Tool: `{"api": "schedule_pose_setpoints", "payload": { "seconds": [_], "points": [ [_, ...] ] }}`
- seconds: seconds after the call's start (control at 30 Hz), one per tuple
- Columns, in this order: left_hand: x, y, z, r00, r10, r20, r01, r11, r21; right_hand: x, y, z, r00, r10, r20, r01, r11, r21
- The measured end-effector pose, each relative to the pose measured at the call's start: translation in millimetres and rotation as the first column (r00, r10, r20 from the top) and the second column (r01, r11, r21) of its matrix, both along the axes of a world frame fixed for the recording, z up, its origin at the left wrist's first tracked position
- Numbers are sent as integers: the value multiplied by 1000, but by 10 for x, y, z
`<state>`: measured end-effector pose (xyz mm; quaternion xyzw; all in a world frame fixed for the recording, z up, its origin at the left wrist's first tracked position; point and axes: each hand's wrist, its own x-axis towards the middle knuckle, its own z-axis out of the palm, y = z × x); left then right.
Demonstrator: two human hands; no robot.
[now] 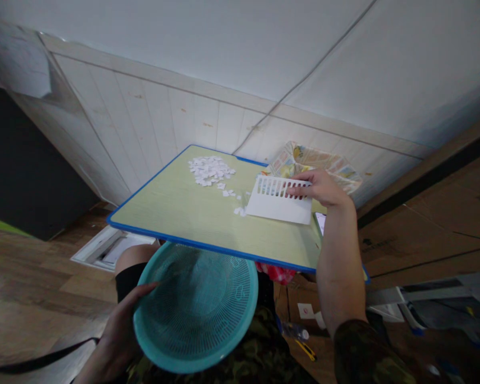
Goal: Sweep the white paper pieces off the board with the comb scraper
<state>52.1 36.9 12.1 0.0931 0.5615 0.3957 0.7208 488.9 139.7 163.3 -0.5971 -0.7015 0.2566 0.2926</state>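
Observation:
My left hand (130, 314) grips the left rim of a round turquoise plastic colander (196, 309), its thumb over the edge. The colander is tilted towards me below the table's front edge, and I see nothing inside it. My right hand (320, 188) pinches the upper right part of a white sheet (279, 207) with a row of slots cut along its top. This sheet leans over the right side of the yellow-green table (176, 210). Small white paper pieces (210, 169) lie heaped at the back of the table, and a few loose ones (240, 211) lie beside the sheet's left edge.
Behind my right hand stands a patterned paper-lined container (328, 160). A phone (320, 221) lies near my right forearm. On the floor are a yellow cutter knife (306, 350), a plastic bottle (296, 332) and a white frame-like object (112, 248). A cable (304, 80) runs down the wall.

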Motion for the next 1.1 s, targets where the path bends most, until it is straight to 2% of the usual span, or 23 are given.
{"api": "schedule_pose_setpoints", "payload": {
  "seconds": [0.13,0.37,0.6,0.8,1.0,1.1],
  "points": [
    [4,-2,1,1000,-5,7,5,1000,-19,6,8,-7,999,34,42,-33,999,-15],
    [7,5,17,1000,20,-6,-20,1000,-12,29,20,-31,1000,23,19,-23,1000,-5],
    [17,-3,34,1000,22,1,-22,1000,-15,17,-9,-5,998,61,18,-59,996,-60],
    [58,-10,105,999,35,-13,-35,999,-21,-11,6,-20,1000,-5,-21,5,1000,5],
    [19,-13,34,1000,6,-2,-6,1000,-5,-68,-9,14,995,90,35,-89,995,-42],
    [12,-14,10,1000,5,2,-5,1000,20,33,-39,19,999,44,-16,-44,998,-40]
  ]
}}
